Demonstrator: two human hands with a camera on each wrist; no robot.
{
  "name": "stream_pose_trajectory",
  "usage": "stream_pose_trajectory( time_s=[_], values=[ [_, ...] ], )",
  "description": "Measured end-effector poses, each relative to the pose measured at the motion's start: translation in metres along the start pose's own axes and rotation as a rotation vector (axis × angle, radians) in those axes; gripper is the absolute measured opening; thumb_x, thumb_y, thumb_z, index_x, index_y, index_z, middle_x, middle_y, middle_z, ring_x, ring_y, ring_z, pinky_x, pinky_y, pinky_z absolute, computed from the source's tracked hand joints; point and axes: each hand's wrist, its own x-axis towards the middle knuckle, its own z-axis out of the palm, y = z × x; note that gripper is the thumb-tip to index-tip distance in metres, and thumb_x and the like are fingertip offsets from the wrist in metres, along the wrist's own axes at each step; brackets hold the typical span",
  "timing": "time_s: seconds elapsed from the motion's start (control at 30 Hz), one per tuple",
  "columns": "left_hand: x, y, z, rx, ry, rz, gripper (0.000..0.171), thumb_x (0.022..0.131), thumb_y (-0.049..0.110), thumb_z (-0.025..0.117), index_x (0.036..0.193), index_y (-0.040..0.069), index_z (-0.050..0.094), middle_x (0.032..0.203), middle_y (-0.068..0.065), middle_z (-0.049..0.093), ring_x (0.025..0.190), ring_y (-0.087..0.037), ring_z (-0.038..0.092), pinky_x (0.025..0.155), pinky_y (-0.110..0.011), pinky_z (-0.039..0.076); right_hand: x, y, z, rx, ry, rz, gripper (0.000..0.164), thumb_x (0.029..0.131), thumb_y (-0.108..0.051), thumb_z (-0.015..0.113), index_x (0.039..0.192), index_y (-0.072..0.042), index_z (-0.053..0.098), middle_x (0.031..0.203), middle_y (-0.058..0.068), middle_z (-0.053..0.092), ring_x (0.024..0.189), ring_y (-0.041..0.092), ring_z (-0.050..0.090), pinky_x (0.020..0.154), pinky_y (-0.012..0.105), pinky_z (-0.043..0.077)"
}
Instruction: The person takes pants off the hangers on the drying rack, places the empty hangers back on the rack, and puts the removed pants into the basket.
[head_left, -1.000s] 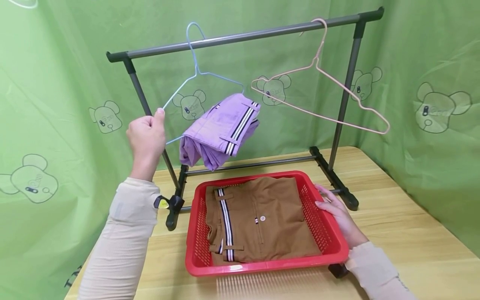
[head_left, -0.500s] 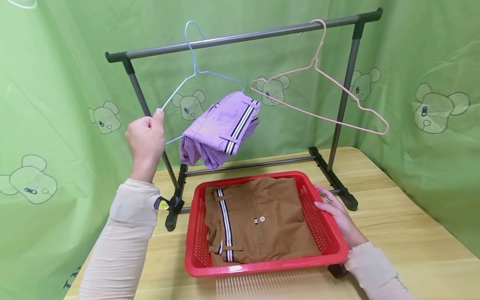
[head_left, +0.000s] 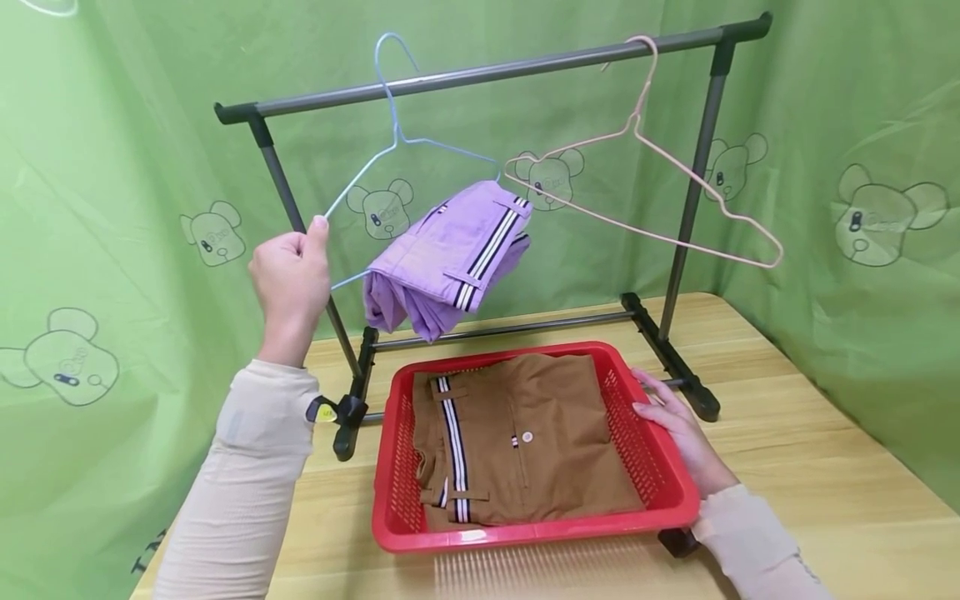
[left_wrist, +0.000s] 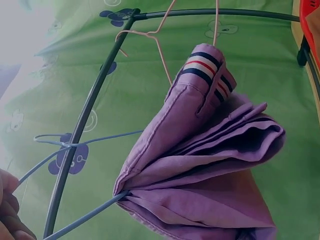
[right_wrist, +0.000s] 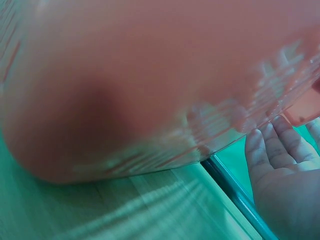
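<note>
Purple trousers [head_left: 446, 250], folded with a striped waistband, hang over the lower bar of a light-blue wire hanger [head_left: 362, 177]. My left hand [head_left: 291, 275] grips that hanger's left end, thumb up along the wire. The hanger's hook overlaps the rack rail in the head view, its top well above the rail and its tip just over it. My right hand [head_left: 684, 442] holds the right rim of a red plastic basket [head_left: 562, 530], with fingers against its outer side. Folded brown trousers [head_left: 558, 467] with a striped waistband lie in the basket.
A grey and black clothes rack [head_left: 517, 67] stands on the wooden table [head_left: 795, 433]. On the right of its rail hangs a bare pink hanger [head_left: 678, 167]. Behind and at both sides is a green curtain [head_left: 75, 208] with mouse drawings.
The blue hanger's hook has risen a little over the rail, and the purple trousers have shifted slightly right. My right hand and the basket stay nearly still.
</note>
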Motion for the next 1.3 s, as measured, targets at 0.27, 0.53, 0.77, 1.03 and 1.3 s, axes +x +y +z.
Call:
stream_pose_trajectory(
  time_s=[0.27,0.53,0.77,1.03,1.3],
  values=[
    [-0.003,-0.002,-0.001,0.021,-0.002,0.018,0.052,0.097,0.044,0.055,0.056,0.013,0.046,0.046,0.007,0.038,0.043,-0.009,0.031,0.037,-0.023,0.022,0.0,-0.001,-0.001,0.003,0.013,0.031,0.047,0.103,-0.01,0.043,0.146,-0.025,0.033,0.124,-0.004,0.054,0.106,0.015,0.061,0.084,0.036,0.054],
    [-0.006,-0.008,-0.001,0.03,-0.003,0.024,0.052,0.097,0.042,0.055,0.055,0.014,0.045,0.046,0.005,0.038,0.043,-0.01,0.032,0.038,-0.023,0.023,0.0,-0.001,-0.001,-0.002,-0.001,0.017,0.052,0.103,-0.011,0.044,0.151,-0.02,0.025,0.126,-0.003,0.054,0.106,0.015,0.061,0.084,0.035,0.054],
    [-0.01,-0.008,-0.003,0.038,-0.027,0.007,0.053,0.097,0.044,0.054,0.057,0.011,0.045,0.047,0.005,0.038,0.045,-0.011,0.034,0.04,-0.024,0.025,-0.001,0.0,-0.001,0.023,-0.026,-0.009,0.049,0.103,-0.008,0.041,0.149,-0.02,0.029,0.127,-0.003,0.055,0.107,0.014,0.061,0.085,0.034,0.054],
    [-0.013,-0.014,-0.001,0.055,-0.017,0.035,0.052,0.096,0.044,0.056,0.056,0.013,0.046,0.047,0.005,0.039,0.044,-0.011,0.033,0.04,-0.024,0.025,-0.003,0.0,-0.002,0.055,-0.023,0.006,0.046,0.103,-0.007,0.041,0.146,-0.025,0.036,0.128,-0.004,0.056,0.108,0.016,0.061,0.085,0.035,0.054],
    [-0.015,-0.018,-0.003,0.054,-0.01,0.032,0.053,0.095,0.045,0.058,0.055,0.012,0.045,0.045,0.007,0.038,0.045,-0.012,0.034,0.04,-0.025,0.025,0.001,-0.002,-0.002,0.03,-0.017,0.007,0.047,0.103,-0.007,0.042,0.147,-0.022,0.034,0.125,-0.002,0.057,0.106,0.016,0.062,0.084,0.035,0.054]
  ],
)
